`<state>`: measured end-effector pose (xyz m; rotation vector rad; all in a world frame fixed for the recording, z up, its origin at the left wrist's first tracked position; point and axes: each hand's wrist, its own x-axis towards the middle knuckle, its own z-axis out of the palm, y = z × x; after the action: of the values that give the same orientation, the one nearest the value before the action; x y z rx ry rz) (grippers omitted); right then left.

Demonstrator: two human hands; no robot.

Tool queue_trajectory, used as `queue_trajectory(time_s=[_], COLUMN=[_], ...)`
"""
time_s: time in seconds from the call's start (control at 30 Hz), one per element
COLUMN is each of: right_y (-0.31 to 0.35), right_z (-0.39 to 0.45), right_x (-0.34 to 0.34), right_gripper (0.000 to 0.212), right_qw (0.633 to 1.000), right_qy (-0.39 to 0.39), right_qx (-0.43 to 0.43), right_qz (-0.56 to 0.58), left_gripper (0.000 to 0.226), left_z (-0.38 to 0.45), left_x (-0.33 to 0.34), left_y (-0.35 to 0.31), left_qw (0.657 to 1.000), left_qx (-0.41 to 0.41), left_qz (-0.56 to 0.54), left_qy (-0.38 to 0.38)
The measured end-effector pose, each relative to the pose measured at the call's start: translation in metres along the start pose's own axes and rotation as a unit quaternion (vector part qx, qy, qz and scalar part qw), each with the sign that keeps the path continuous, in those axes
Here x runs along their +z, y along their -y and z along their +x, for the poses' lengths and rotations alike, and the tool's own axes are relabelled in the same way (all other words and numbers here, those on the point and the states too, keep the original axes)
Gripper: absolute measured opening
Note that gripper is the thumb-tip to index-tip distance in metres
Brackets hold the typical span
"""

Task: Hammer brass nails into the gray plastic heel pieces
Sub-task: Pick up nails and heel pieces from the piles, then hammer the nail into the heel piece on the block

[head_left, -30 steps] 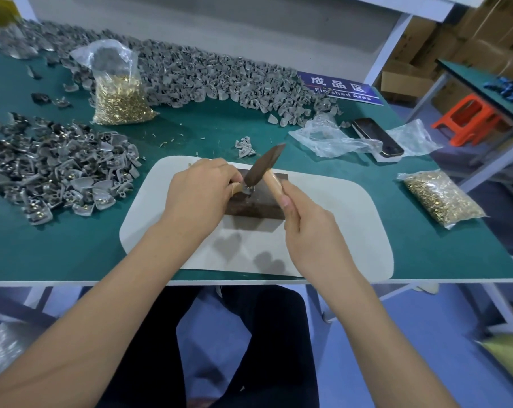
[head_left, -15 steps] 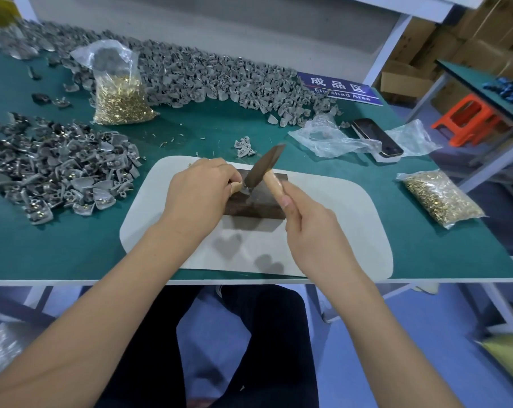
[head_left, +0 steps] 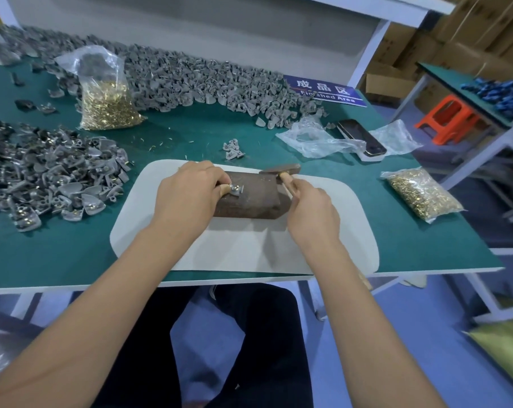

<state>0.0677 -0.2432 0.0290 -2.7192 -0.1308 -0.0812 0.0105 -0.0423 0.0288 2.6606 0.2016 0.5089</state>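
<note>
Pinching heel piece (head_left: 236, 190) at left hand (head_left: 190, 195) fingertips; right hand (head_left: 311, 213) gripping hammer (head_left: 281, 169) beside.

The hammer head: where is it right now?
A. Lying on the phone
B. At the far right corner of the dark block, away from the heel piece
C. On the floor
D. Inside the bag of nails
B: the hammer head sits at the far right corner of the dark block, while the heel piece is by the left hand.
</note>
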Motion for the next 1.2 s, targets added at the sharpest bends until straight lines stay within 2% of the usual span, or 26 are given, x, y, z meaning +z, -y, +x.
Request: queue_trajectory(time_s=[0.1,0.2,0.33,0.43,0.6,0.8,0.87,0.97,1.13,1.2], right_y=[0.0,0.007,0.033,0.059,0.106,0.183,0.202,0.223,0.236,0.226], right_z=[-0.001,-0.003,-0.005,-0.008,-0.009,-0.016,-0.017,-0.018,-0.011,0.0], right_x=[0.007,0.007,0.007,0.017,0.045,0.086,0.095,0.104,0.105,0.096], right_gripper=[0.058,0.042,0.03,0.026,0.019,0.012,0.012,0.012,0.016,0.018], right_qw=[1.0,0.999,0.988,0.975,0.955,0.916,0.91,0.906,0.926,0.939], right_qy=[0.006,-0.029,-0.092,-0.071,-0.027,0.053,0.063,0.079,0.083,0.074], right_qx=[-0.009,-0.015,-0.113,-0.199,-0.264,-0.374,-0.383,-0.389,-0.346,-0.31], right_qz=[-0.026,-0.035,0.045,0.066,0.135,0.136,0.148,0.15,0.126,0.131], left_gripper=[0.012,0.012,0.008,0.004,0.002,0.008,0.009,0.011,0.018,0.017], left_z=[-0.001,-0.003,-0.006,-0.014,-0.03,-0.055,-0.056,-0.052,-0.038,-0.035], left_x=[0.002,0.005,0.004,-0.004,-0.028,-0.053,-0.06,-0.065,-0.074,-0.077], left_y=[0.002,0.006,0.01,0.025,0.08,0.138,0.154,0.169,0.177,0.173], left_qw=[1.0,0.999,0.998,0.996,0.982,0.971,0.964,0.965,0.972,0.968], left_qx=[0.0,0.003,0.015,0.004,-0.067,-0.13,-0.153,-0.164,-0.159,-0.131], left_qz=[-0.012,-0.028,-0.058,-0.07,-0.151,-0.09,-0.077,-0.047,-0.032,-0.06], left_qy=[-0.006,-0.018,-0.026,-0.054,-0.091,-0.179,-0.204,-0.2,-0.173,-0.207])
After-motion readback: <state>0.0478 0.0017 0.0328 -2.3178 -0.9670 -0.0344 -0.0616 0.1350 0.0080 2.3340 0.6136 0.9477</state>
